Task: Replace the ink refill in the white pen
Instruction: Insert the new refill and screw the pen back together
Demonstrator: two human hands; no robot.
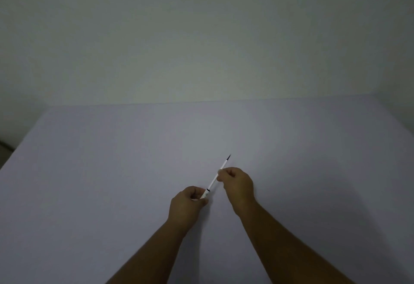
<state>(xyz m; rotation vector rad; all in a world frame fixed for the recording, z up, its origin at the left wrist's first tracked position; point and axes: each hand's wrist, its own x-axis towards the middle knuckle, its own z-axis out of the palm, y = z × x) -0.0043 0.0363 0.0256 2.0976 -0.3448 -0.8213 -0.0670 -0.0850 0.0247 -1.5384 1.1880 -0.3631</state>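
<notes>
Lower end of pen (212,184) buried in left hand (188,203); middle covered by right hand (237,185). Tip too small, perhaps dark. Forearms cropped at bottom edge.

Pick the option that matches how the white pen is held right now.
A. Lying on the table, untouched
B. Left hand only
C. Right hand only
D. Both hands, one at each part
D: the left hand grips the lower end of the white pen, and the right hand pinches its shaft higher up.

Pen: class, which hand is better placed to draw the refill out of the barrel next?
Right. The right hand already pinches the thin refill mid-length, while the left hand steadies the barrel end, so it likely just anchors.
</notes>
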